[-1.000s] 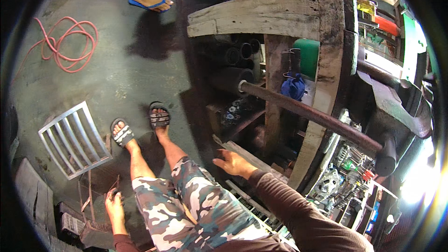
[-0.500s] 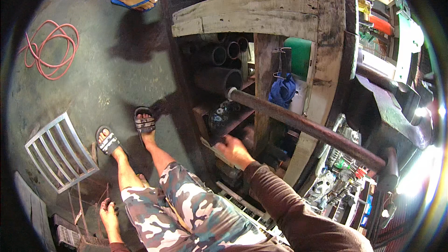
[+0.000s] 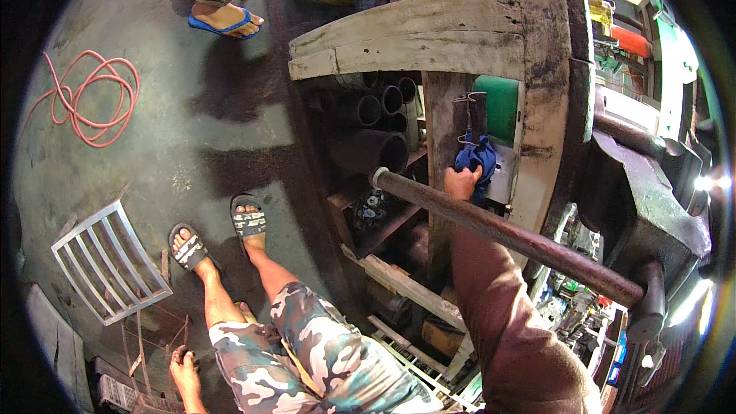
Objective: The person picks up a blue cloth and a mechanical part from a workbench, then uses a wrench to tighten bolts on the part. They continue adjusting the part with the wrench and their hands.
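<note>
My right hand (image 3: 461,183) has its fingers closed on a bunched blue cloth (image 3: 477,155). The cloth hangs from a thin wire (image 3: 465,116) against the wooden bench frame. My right forearm reaches up beneath a long, rusty vise handle bar (image 3: 506,226), which crosses in front of it. Down at the lower left, my left hand (image 3: 184,373) hangs beside my thigh with its fingers curled in. Something dark shows at its fingertips, too small to name.
Dark pipes (image 3: 376,149) lie on a shelf under the bench (image 3: 414,34). A heavy vise (image 3: 652,192) stands at the right. On the floor are a coiled red hose (image 3: 98,100) and a slatted metal frame (image 3: 111,261). Another person's foot in a blue flip-flop (image 3: 225,21) is at the top.
My right hand has moved up and to the right, from beside the lower shelf to the blue cloth, and has taken hold of it. My left hand stays low at my side.
</note>
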`<action>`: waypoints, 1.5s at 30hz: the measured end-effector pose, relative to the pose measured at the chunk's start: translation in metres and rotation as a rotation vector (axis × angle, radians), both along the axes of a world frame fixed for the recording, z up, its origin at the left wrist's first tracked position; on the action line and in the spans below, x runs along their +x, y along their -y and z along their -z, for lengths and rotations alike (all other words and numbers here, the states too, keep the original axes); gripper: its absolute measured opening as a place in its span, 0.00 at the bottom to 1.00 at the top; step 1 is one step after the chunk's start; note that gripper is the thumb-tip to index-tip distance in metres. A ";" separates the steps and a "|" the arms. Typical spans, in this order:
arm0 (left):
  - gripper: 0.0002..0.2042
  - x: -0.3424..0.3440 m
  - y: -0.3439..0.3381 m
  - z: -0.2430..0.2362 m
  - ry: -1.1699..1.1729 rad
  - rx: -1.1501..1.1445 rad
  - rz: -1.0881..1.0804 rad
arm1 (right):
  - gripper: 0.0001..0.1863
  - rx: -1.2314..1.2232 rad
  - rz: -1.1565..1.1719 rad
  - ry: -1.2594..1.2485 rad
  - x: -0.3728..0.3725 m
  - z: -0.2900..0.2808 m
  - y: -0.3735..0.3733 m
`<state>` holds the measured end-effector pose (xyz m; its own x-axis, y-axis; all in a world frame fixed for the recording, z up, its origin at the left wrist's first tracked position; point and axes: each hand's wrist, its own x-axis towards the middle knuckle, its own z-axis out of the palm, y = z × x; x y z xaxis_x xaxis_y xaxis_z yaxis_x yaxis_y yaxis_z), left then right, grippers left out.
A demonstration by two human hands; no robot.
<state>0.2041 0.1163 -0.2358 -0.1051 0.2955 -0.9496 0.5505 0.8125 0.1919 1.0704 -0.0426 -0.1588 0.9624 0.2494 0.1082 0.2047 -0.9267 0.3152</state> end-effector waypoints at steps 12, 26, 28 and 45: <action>0.16 -0.010 0.009 -0.005 -0.001 0.009 -0.045 | 0.35 -0.377 0.330 -0.493 -0.055 -0.013 0.103; 0.13 0.004 -0.031 -0.043 0.083 0.054 -0.099 | 0.41 0.128 0.361 -0.321 -0.164 -0.093 0.078; 0.13 0.011 -0.041 -0.053 0.085 0.053 -0.112 | 0.38 0.250 0.257 -0.410 -0.199 -0.103 0.058; 0.24 0.096 -0.171 -0.229 0.575 0.157 -0.404 | 0.26 1.815 0.370 -1.959 -0.398 -0.331 -0.126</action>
<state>0.3004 0.2873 -0.0069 0.2686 0.4767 -0.8370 -0.0109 0.8704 0.4923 0.6720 0.0838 0.1724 0.2231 0.8122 -0.5390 -0.8820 -0.0673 -0.4665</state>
